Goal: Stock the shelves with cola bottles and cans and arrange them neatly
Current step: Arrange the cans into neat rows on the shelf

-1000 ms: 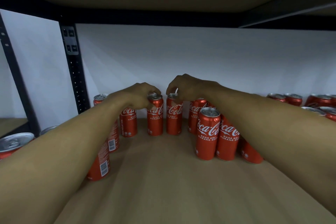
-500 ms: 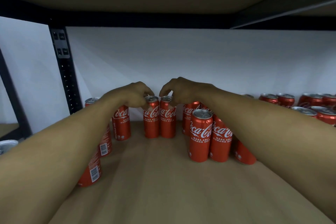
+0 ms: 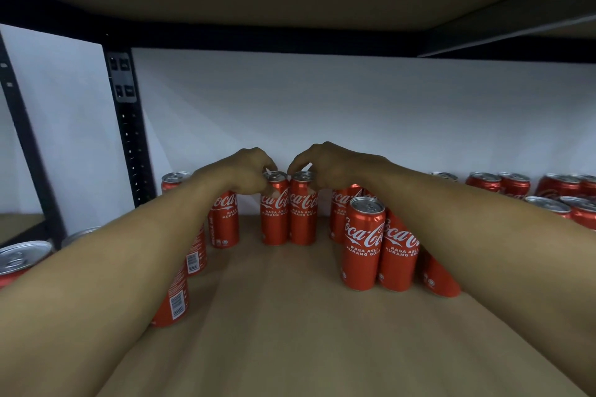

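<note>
You are at a stockroom or shop shelving unit: a brown shelf board [image 3: 290,332] fills the lower frame, a black perforated steel upright [image 3: 130,138] stands at left, and rows of red Coca-Cola cans [image 3: 362,242] line the plain white back wall [image 3: 354,113].

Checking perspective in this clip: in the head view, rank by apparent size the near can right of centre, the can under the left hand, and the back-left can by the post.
1. Near can, closest to the camera.
2. Can under left hand.
3. Back-left can, partly hidden by the arm.
All probably identical.

Both forearms bare, no sleeves; hands [image 3: 248,171] uncovered, ungloved.
</note>
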Motion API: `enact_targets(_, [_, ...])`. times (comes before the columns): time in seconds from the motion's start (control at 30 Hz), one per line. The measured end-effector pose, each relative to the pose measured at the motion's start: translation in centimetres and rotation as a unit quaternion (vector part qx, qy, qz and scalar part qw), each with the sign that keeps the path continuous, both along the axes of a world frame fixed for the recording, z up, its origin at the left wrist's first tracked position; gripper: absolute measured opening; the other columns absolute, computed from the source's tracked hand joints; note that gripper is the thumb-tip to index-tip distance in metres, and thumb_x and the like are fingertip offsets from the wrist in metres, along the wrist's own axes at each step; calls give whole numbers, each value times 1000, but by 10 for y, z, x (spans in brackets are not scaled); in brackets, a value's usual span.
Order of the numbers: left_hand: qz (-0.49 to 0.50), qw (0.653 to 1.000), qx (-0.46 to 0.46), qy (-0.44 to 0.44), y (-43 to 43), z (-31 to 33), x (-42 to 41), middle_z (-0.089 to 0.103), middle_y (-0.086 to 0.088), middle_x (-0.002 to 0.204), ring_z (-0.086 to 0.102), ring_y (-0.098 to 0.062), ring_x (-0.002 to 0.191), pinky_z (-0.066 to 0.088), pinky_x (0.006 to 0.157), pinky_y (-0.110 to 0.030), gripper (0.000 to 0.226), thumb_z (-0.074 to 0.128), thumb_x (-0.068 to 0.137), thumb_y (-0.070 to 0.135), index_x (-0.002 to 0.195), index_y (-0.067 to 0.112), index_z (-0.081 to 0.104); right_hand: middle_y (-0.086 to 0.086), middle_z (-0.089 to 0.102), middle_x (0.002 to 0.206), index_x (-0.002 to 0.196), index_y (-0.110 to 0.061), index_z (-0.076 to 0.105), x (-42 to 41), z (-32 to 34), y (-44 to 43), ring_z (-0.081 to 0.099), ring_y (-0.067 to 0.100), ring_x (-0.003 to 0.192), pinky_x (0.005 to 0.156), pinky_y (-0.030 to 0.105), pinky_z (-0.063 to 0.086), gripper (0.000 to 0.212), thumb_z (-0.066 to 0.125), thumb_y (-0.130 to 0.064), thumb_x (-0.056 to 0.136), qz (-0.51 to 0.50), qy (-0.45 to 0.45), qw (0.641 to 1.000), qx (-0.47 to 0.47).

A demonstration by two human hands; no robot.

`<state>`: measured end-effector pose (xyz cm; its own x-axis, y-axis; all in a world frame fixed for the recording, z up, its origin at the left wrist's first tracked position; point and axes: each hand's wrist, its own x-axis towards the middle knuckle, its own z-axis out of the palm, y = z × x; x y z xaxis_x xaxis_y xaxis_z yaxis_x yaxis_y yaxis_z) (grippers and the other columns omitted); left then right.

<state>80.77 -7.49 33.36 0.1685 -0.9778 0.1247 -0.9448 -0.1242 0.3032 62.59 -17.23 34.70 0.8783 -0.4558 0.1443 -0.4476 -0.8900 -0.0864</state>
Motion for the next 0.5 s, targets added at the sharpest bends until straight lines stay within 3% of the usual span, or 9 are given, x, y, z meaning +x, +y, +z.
enact_targets(0.17, [-1, 1000, 1, 6, 0, -2, -1, 63, -3, 134, 59, -21, 116, 47, 94, -33, 57, 80, 84, 31, 136, 18, 60, 0, 58, 138, 135, -22, 62, 1, 1, -2, 55, 15, 118, 95, 31, 50, 56, 73, -3, 83, -9, -4, 1000, 21])
enact_targets(0.3, [-2, 1000, 8, 1, 2, 0, -3, 62, -4, 136, 58, -23, 120, 47, 98, -36, 58, 79, 85, 29, 138, 17, 59, 2, 56, 139, 139, -20, 57, 5, -1, -3, 55, 19, 122, 90, 27, 46, 58, 78, -25, 85, -27, -5, 1000, 7])
enact_targets(0.5, [-10, 1000, 5, -1, 4, 0, -3, 63, -4, 133, 58, -23, 119, 47, 96, -36, 52, 78, 86, 28, 134, 16, 62, 0, 61, 138, 135, -17, 63, 4, -3, -6, 59, 17, 119, 90, 26, 45, 51, 76, -12, 87, -17, -17, 1000, 17])
